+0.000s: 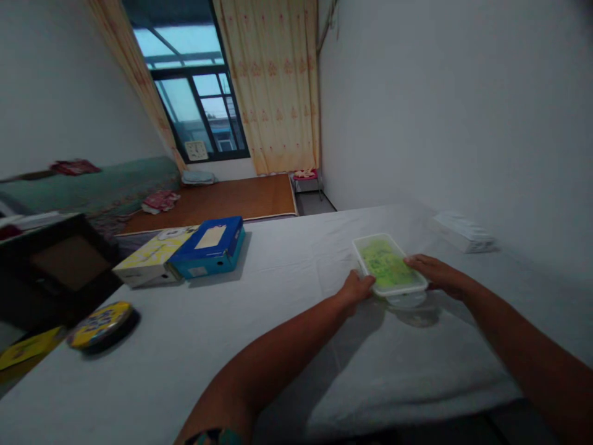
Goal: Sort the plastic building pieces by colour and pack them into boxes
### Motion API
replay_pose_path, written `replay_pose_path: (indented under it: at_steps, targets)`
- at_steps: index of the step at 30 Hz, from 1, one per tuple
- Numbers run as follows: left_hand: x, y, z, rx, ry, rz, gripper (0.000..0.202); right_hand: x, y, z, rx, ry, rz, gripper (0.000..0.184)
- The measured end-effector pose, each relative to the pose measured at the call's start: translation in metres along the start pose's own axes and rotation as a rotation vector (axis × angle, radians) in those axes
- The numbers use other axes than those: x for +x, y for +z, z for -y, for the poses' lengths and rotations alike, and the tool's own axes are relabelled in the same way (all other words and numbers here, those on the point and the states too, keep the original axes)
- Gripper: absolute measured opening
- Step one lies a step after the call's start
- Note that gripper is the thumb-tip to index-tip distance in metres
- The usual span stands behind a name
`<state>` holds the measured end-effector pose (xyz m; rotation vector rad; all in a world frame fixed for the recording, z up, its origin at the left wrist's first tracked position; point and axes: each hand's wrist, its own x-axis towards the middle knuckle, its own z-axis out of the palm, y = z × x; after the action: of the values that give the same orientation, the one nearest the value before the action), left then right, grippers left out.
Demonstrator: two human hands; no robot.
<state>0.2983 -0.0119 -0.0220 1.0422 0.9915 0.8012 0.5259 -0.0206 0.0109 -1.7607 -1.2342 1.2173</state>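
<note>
Between my two hands is a rectangular plastic food container [386,262] with a clear, white-rimmed lid and yellow-green contents showing through. My left hand [356,289] grips its near left side, thumb on the rim. On the right side, my right hand [433,272] is closed around the edge with the thumb on top. The fingers beneath the container are hidden. It appears tilted slightly above the white-covered table [287,321], its shadow falling on the cloth. A pale, clear flap shows at its near end.
A blue shoebox-like box [213,247] stands against a yellow-and-white box [155,256] at the table's far left. Nearer lies a round yellow-and-blue tin [102,324]. A white tissue-like pack [463,232] sits by the wall at right. Beyond are a brown mat [236,194] and a window.
</note>
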Motion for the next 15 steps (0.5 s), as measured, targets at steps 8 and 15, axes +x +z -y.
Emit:
replay_pose_path:
  at_steps: [8,15]
  targets:
    - [-0.113,-0.129,-0.041,0.045,0.225,-0.246,0.047,-0.014,0.149,0.070,0.081,-0.186,0.201,0.034]
    - [-0.249,-0.262,-0.031,0.027,0.248,-0.603,0.050,-0.055,0.342,0.115,0.172,-0.229,0.588,0.041]
